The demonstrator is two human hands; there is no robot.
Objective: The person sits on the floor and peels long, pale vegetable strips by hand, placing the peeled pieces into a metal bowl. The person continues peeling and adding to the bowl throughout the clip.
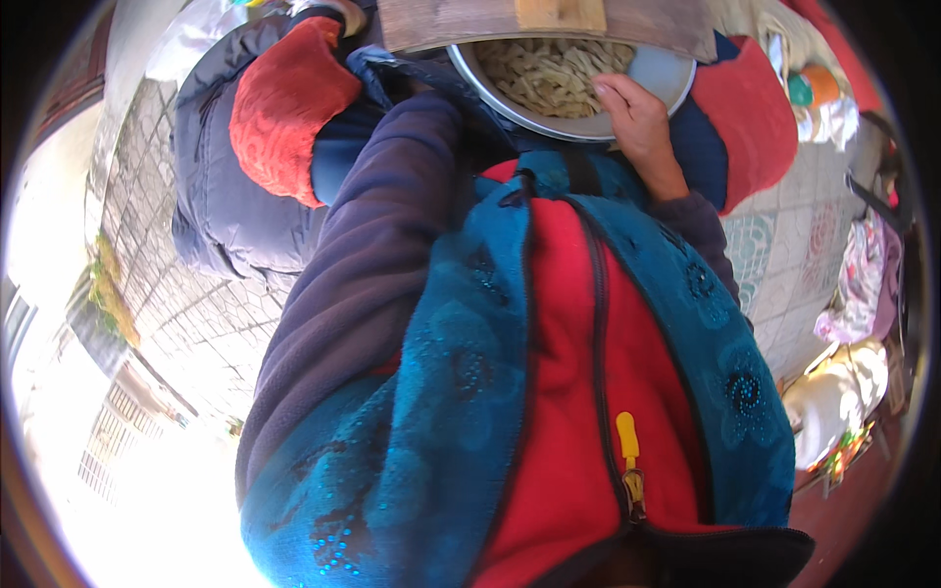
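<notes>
My right hand (pixel 638 121) reaches over the near right rim of a metal basin (pixel 562 134), fingers curled with thumb and forefinger close together. Pale, cut strips of food (pixel 551 77) fill much of the basin; their exact kind is unclear. Whether a strip is between my fingertips cannot be made out. A wooden board (pixel 456 22) lies across the far side of the basin and hides part of it. My left forearm in a dark fleece sleeve (pixel 401 154) runs towards the basin's left side, and its hand is out of sight in the dark folds there.
Red knee coverings (pixel 294 110) flank the basin. A dark padded jacket (pixel 242 198) lies at the left on paving (pixel 147 294). At the right are an orange-and-green container (pixel 812 86), a floral cloth (pixel 856 283) and a pale rounded object (pixel 838 400).
</notes>
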